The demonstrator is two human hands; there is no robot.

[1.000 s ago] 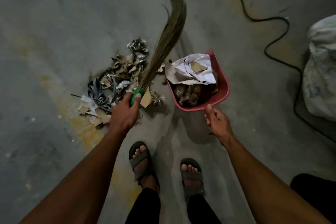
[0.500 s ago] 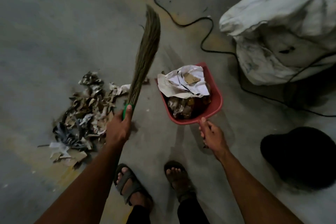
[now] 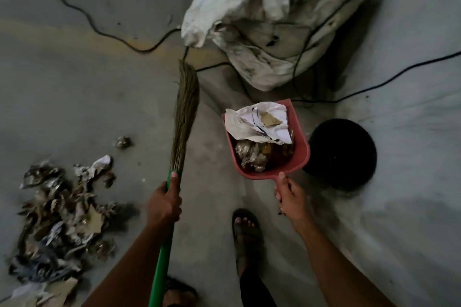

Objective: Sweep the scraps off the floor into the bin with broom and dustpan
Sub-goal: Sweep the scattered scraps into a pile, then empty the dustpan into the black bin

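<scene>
My left hand [image 3: 163, 203] grips the green handle of a straw broom [image 3: 184, 112], whose bristles point away from me over bare floor. My right hand [image 3: 290, 194] holds the handle of a red dustpan [image 3: 300, 147], lifted and loaded with crumpled white paper, cardboard and foil scraps. A round black bin [image 3: 341, 154] stands on the floor just right of the dustpan. A pile of paper and cardboard scraps [image 3: 59, 222] lies on the floor at the lower left, with one stray scrap [image 3: 123, 142] beyond it.
A big white sack [image 3: 269, 20] sits at the back, with black cables [image 3: 99, 30] trailing across the floor around it and behind the bin. My sandalled feet [image 3: 245, 232] stand between my arms on grey concrete.
I have turned right: the scrap pile has slid to the lower left, the sack and black bin have come closer into view, and the loaded dustpan now hangs beside the bin.
</scene>
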